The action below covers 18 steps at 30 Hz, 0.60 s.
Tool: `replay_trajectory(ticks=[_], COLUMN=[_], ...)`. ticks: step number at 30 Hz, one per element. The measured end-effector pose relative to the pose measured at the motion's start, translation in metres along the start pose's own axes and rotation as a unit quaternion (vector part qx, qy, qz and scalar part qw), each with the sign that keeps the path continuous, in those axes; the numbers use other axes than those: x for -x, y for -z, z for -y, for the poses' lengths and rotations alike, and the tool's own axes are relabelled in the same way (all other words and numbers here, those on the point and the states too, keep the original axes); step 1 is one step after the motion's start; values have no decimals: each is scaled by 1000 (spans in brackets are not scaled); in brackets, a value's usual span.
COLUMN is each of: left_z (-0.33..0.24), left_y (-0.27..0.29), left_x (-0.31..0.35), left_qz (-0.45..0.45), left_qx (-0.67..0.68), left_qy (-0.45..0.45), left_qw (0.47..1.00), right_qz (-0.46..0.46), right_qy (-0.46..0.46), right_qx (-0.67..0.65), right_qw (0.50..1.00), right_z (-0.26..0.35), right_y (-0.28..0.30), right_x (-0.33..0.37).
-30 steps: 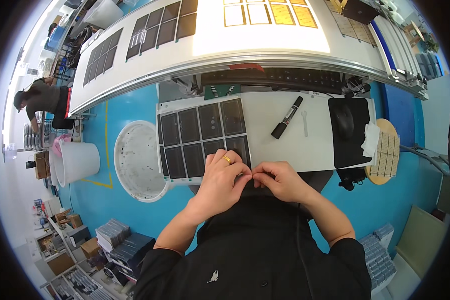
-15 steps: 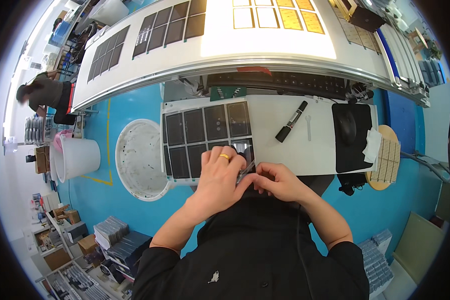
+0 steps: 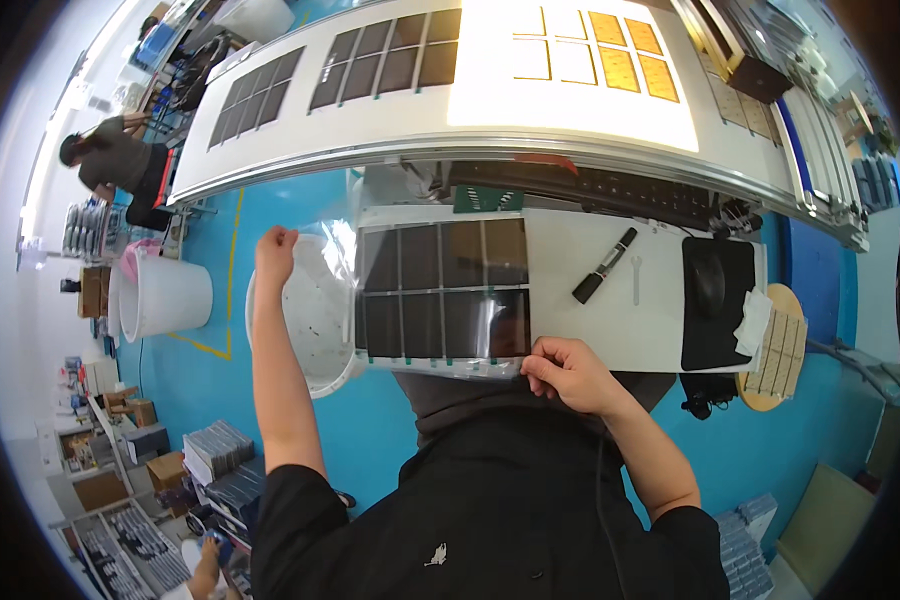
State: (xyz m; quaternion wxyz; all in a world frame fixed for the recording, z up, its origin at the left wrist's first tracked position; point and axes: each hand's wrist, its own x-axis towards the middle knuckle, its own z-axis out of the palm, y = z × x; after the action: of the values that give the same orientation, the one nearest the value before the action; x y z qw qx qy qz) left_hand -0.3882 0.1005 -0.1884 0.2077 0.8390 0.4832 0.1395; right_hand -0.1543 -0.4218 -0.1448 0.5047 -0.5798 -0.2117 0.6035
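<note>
A sheet of dark rectangular panels (image 3: 420,256) in two rows lies on the white board before me. Over it is a glossy clear plastic film (image 3: 342,240), pulled up and out past the sheet's left side. My left hand (image 3: 275,258) is raised above the white bin with its fingers pinched on the film's far left end. At the sheet's near right corner, my right hand (image 3: 570,374) pinches the film's edge between thumb and fingers. Whether it grips the panel sheet too is hidden.
On the white board (image 3: 610,330) lie a black marker (image 3: 605,266), a small wrench (image 3: 636,280) and a mouse (image 3: 708,280) on a black pad. A white bin (image 3: 322,370) stands left. Beyond runs a long table (image 3: 390,135) with a lit panel. A person (image 3: 120,165) sits far left.
My left hand has swung left and away from the sheet's near right corner, drawing the clear film across the panels. My right hand stays by that corner. The whole view has shifted slightly.
</note>
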Motion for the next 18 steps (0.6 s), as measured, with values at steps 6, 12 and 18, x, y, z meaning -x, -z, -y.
replay_trajectory(ticks=[6,12,18], left_z=[146,170,165], left_y=[29,37,-36], left_x=[16,58,113], left_qz=[-175,-270,-115], left_qx=[306,109,-39], left_qy=[266,130,139], left_qw=[897,948,983], right_qz=[-11,-12,-12], right_qy=[-9,-32,-51], right_qx=[-5,-27,-88], right_qw=[1000,999,995], right_z=[13,34,46], right_y=[-6,-11,-16], right_x=[3,8,10])
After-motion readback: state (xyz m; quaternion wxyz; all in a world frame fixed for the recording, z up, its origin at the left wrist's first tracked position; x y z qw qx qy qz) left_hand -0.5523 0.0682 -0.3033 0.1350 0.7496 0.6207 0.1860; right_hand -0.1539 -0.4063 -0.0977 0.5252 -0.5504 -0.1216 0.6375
